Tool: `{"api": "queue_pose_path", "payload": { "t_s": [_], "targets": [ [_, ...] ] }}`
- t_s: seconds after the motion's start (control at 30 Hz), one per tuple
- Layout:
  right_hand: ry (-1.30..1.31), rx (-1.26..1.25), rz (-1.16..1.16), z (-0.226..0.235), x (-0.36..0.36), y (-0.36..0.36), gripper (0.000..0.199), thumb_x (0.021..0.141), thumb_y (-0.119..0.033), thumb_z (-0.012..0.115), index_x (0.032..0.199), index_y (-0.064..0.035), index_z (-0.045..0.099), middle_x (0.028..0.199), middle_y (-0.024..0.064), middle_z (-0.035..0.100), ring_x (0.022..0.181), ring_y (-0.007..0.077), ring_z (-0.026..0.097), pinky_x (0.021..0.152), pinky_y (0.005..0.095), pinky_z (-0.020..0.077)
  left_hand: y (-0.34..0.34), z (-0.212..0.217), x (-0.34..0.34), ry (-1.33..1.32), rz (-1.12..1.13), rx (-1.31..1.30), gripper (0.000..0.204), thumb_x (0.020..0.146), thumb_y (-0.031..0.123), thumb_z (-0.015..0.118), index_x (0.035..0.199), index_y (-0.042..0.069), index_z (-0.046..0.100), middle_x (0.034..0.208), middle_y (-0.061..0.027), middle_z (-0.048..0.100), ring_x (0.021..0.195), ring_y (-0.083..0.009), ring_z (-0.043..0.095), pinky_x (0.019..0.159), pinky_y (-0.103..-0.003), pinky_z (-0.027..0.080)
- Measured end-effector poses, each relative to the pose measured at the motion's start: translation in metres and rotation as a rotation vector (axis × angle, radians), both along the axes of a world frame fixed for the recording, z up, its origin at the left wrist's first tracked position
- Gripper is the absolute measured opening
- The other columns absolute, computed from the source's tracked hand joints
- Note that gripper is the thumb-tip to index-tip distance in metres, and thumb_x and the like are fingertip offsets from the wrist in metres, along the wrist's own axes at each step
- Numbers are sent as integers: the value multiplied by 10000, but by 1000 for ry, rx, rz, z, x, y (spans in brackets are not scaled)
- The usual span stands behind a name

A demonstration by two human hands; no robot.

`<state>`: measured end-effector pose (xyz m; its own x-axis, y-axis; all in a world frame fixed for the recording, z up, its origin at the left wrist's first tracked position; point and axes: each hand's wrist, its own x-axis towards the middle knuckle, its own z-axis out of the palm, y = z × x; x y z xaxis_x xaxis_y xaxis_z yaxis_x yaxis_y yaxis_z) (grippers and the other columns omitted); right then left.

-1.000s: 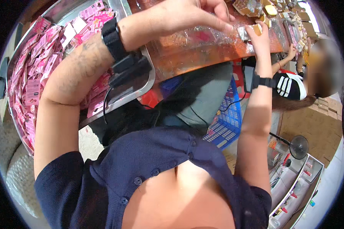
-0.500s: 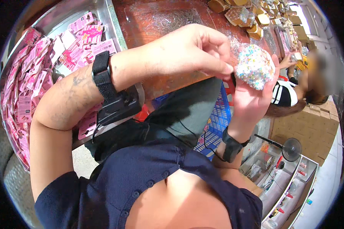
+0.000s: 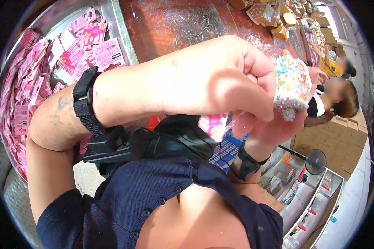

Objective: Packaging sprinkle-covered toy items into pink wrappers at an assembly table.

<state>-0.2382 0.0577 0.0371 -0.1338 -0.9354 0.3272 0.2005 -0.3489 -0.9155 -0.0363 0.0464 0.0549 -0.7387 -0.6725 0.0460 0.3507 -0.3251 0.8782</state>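
A lumpy block coated in pastel sprinkles (image 3: 287, 81) rests in my right hand (image 3: 284, 129), whose fingers curl around its back and underside. My left hand (image 3: 247, 83) reaches across from the left, its fingers closed at the block's near side. From beneath that hand sticks out a pink-and-white printed card (image 3: 214, 126), with clear plastic film beside it. My left hand appears to grip this card; its fingertips are partly hidden. Both wrists wear black straps.
A metal tray (image 3: 126, 31) at the left holds a heap of pink packaging cards (image 3: 29, 87). Brown and yellow blocks (image 3: 278, 31) lie on the red worktable (image 3: 153, 25). At the right are co-workers, stacked cartons (image 3: 332, 145), a fan (image 3: 315, 162) and a blue plastic basket (image 3: 232, 151).
Both hands have come closer, and the sprinkled block has turned and shifted slightly right and down. My left hand now overlaps my right. The pink-and-white card has come into view beneath it.
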Motion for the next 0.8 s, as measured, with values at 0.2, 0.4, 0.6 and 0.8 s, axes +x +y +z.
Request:
{"api": "queue_pose_path", "payload": {
  "t_s": [0.2, 0.4, 0.6, 0.8],
  "targets": [
    [-36, -84, 161, -3, 5, -2, 880, 867, -491, 638, 1523, -69, 230, 1474, 249, 389, 1362, 404, 403, 1138, 523, 327, 1, -4, -1, 173, -43, 58, 118, 818, 101, 630, 747, 9, 652, 661, -60, 657, 585, -125, 637, 551, -234, 475],
    [-124, 35, 112, -5, 8, 0, 783, 891, -578, 409, 1529, -138, 295, 1536, 356, 236, 1435, 461, 266, 1167, 587, 209, 1, -8, -2, 227, -53, 173, 113, 832, 84, 633, 775, -13, 645, 677, -87, 660, 595, -156, 661, 570, -263, 526],
    [-223, 24, 237, -5, 7, 1, 805, 885, -593, 397, 1535, -133, 284, 1541, 350, 235, 1442, 460, 255, 1172, 583, 201, 5, -1, -1, 176, -69, 220, 125, 862, 83, 689, 807, 13, 601, 664, -64, 653, 515, -120, 637, 494, -188, 454],
    [-124, -39, 128, -4, 9, -2, 915, 823, -502, 657, 1523, -86, 240, 1465, 329, 357, 1343, 421, 416, 1121, 544, 344, 5, -7, -3, 186, -24, 217, 107, 852, 78, 692, 829, 15, 609, 660, -65, 658, 543, -158, 668, 504, -215, 484]
  ]
}}
